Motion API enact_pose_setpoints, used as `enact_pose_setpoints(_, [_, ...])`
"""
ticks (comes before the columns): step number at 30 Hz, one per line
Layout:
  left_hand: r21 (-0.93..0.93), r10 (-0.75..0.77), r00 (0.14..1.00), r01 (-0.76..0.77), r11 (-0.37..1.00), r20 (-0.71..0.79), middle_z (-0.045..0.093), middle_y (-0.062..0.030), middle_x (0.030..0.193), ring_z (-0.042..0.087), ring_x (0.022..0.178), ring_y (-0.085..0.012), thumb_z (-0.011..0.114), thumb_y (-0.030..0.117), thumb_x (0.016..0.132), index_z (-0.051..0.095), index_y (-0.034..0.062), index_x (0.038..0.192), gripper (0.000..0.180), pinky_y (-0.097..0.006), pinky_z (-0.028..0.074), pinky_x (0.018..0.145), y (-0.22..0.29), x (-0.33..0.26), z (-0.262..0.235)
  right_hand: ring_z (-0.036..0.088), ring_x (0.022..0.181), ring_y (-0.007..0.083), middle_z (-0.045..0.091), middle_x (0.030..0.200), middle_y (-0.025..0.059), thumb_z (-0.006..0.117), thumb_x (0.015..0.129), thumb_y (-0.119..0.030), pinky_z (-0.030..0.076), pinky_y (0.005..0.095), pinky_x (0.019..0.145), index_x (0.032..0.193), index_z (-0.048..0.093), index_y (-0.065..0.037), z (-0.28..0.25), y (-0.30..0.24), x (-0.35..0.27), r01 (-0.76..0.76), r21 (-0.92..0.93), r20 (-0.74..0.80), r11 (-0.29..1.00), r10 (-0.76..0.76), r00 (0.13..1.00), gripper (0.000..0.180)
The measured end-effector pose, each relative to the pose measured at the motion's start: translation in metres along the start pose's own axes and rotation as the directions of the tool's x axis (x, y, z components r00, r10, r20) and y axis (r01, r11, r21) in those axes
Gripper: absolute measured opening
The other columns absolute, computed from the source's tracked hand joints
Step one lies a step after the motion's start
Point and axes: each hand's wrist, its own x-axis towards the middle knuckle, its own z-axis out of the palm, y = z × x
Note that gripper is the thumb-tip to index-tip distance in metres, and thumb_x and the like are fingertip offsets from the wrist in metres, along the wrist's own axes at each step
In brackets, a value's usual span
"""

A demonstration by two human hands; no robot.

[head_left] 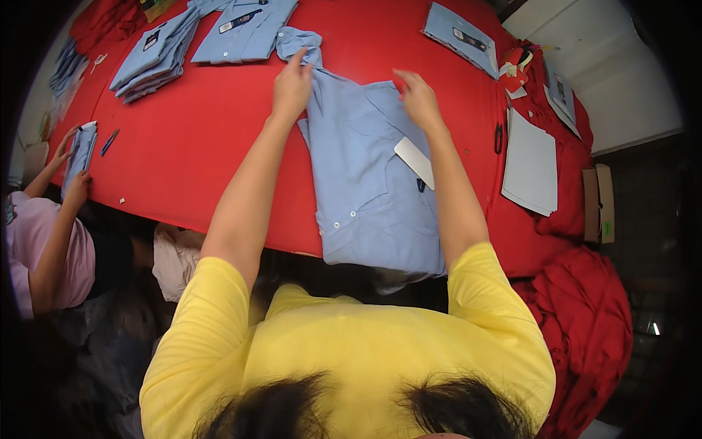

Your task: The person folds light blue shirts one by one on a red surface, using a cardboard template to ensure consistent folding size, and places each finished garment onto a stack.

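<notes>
A light blue shirt (347,154) lies partly folded in front of me, its lower end at the table's near edge. My left hand (292,89) is at the shirt's far left corner, fingers closed on the cloth by a bunched sleeve (300,45). At the far right corner is my right hand (420,102), thumb and forefinger apart, with red tablecloth showing between them. A white tag (414,162) rests on the shirt beside my right forearm, which hides part of the cloth. Small white buttons (352,214) show near the lower end.
Folded blue shirts with dark labels lie in a stack (157,55), beside it (245,33) and at far right (462,38). Grey-white card sheets (530,164) and a dark tool (499,137) sit right. Another person's hands (77,186) hold blue cloth near a pen (110,142).
</notes>
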Motion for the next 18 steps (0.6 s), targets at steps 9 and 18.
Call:
enact_pose_setpoints(9, [0.374,0.018,0.999,-0.006,0.928,-0.029,0.058,-0.0219,0.067,0.058,0.062,-0.0329,0.066,0.046,0.082,0.06,-0.0034,0.076,0.05,-0.042,0.045,0.061,-0.026,-0.05,-0.063,0.062,0.085,0.0282,0.062,0.09,0.017,0.063,0.083,-0.016,0.047,0.0371,0.075,0.092,0.064,-0.001,-0.045,-0.001,-0.059,-0.139,0.03,0.054,0.99,0.137,0.989,0.018])
enact_pose_setpoints(18, [-0.502,0.115,0.986,-0.159,0.85,-0.117,0.062,-0.0089,0.113,0.058,0.107,-0.0174,0.061,0.003,0.087,0.061,0.0008,0.109,0.022,-0.028,0.041,0.097,0.066,-0.088,-0.286,0.044,0.078,0.0101,0.048,0.091,0.007,0.055,0.09,-0.001,0.037,0.024,0.07,0.092,0.055,-0.002,-0.316,-0.106,-0.112,0.401,0.281,-0.301,0.872,-0.317,0.899,0.002])
